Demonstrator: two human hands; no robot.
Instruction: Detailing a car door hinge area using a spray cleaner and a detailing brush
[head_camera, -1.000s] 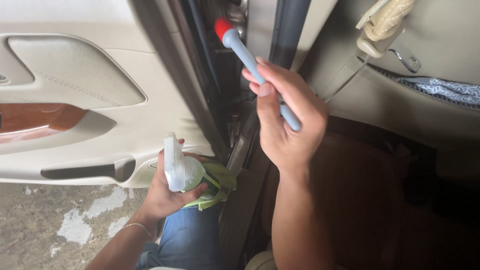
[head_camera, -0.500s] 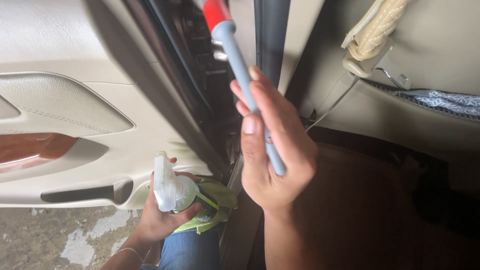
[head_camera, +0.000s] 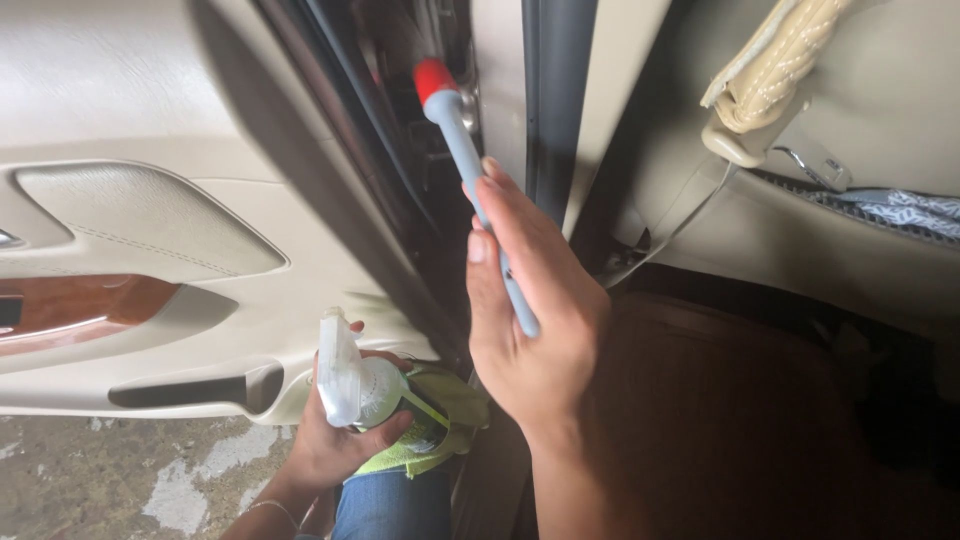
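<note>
Where door edge meets pillar, narrow gap; right hand (head_camera: 535, 330) fingers wrapped round grey red-collared brush (head_camera: 470, 160); left hand (head_camera: 335, 440) fingers clasping spray bottle (head_camera: 365, 390), green cloth (head_camera: 440, 420).

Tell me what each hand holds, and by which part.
Right hand grips the grey brush by its handle's lower end. Left hand holds a spray bottle by its body, with a green cloth.

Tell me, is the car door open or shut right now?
Open. The door panel is swung away from the pillar, exposing the jamb, and concrete ground shows below it.
</note>
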